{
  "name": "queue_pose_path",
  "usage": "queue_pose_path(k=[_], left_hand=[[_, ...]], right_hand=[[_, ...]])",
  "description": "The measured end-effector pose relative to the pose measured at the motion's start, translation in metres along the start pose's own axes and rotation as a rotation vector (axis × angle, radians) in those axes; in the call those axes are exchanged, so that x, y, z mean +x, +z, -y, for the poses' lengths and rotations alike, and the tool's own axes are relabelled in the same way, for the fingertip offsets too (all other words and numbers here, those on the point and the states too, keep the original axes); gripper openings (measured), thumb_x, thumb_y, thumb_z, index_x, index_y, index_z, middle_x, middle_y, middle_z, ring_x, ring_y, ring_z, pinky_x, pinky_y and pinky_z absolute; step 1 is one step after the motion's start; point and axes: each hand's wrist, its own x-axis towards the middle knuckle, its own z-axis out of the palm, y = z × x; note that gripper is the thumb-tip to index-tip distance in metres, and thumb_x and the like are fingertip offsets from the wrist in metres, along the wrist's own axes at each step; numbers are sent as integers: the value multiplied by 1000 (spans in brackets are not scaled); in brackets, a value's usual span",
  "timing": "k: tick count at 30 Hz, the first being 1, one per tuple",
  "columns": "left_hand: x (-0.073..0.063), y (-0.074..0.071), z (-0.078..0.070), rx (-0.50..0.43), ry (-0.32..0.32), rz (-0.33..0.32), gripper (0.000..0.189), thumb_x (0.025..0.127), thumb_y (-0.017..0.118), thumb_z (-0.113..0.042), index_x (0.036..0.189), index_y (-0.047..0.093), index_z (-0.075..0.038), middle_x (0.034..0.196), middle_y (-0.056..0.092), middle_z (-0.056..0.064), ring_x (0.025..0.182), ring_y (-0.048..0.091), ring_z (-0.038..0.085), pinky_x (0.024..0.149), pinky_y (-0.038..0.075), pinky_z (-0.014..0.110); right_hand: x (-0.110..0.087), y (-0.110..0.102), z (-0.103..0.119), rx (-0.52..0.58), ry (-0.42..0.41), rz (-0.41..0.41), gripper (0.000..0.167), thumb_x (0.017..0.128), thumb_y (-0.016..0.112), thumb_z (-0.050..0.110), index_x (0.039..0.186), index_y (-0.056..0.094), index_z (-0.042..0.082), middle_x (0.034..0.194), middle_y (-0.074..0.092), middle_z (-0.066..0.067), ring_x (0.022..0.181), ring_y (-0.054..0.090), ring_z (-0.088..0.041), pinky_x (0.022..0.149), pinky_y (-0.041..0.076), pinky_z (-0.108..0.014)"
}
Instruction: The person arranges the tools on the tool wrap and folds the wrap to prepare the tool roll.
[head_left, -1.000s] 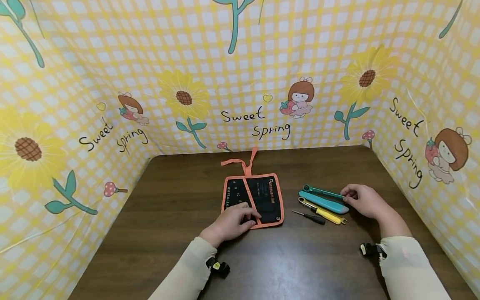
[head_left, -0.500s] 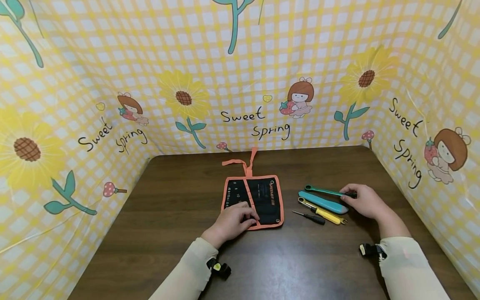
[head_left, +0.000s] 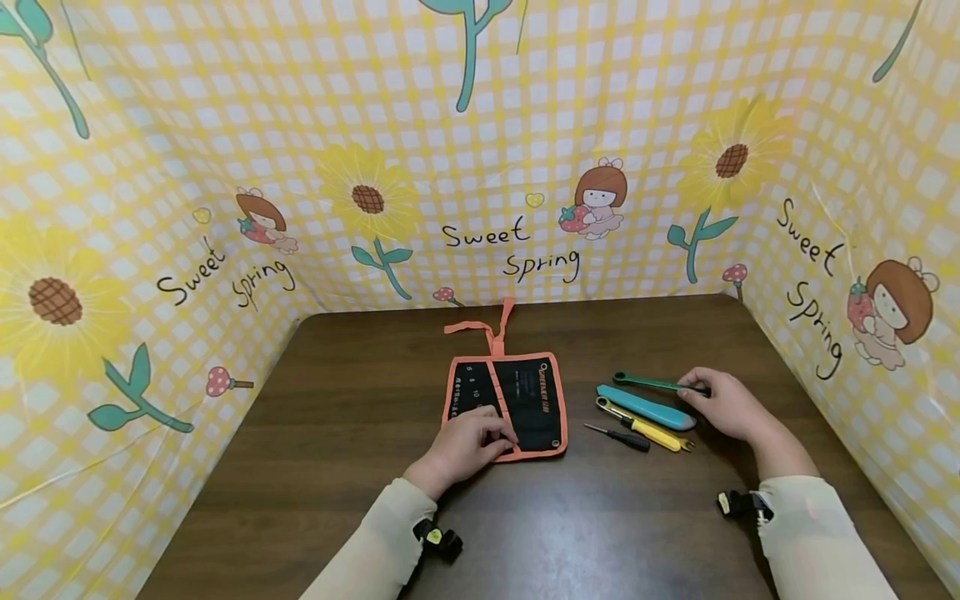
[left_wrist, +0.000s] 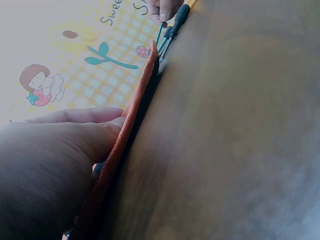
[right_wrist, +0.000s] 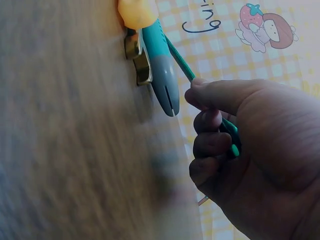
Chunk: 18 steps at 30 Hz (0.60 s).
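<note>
Right hand (head_left: 726, 405) pinches green wrench (head_left: 648, 382) by its right end; long axis runs leftward, toward black pouch (head_left: 534, 408), pinched near its lower edge by left hand (head_left: 467, 442).

A checked cloth (head_left: 480, 150) (yellow, sunflower-printed) hangs behind the brown table (head_left: 270, 500).

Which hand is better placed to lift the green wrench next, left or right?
Probably the right hand: it grips one end of the green wrench, while the left hand is over at the black pouch.
</note>
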Motion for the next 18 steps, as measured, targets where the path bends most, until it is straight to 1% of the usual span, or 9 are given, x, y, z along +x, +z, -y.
queue_pose_path(k=[4,8,13,14,18], left_hand=[[0,1,-1,-1,-2,-11,11,97,79,-29,99,78,-40,85,54,-20,76,55,3,65,47,24],[0,3,1,8,-10,-17,12,97,79,-29,98,78,-41,84,53,-20,76,54,2,64,46,24],[0,3,0,-3,-21,-11,12,97,79,-29,98,78,-41,85,54,-20,76,53,2,65,47,25],[0,3,0,-8,-22,-10,12,97,79,-29,98,78,-41,85,54,-20,76,53,2,65,47,25],[0,2,-1,-12,-29,-7,12,98,78,-29,99,78,-41,86,54,-20,76,54,3,65,47,25]], right_hand=[[0,1,5,0,-13,-11,20,107,64,23,118,69,7,122,68,-20,114,62,-43,86,50,-58],[0,1,14,8,-33,-23,21,107,64,24,119,69,8,120,69,-17,108,63,-37,84,50,-54],[0,3,27,18,-44,-6,20,107,64,24,119,69,10,122,69,-16,105,63,-32,81,49,-47],[0,4,29,24,-46,-2,19,107,65,23,119,69,9,122,68,-17,104,63,-33,80,50,-47],[1,9,35,32,-65,8,16,106,66,22,117,69,11,121,69,-15,107,64,-33,83,50,-49]])
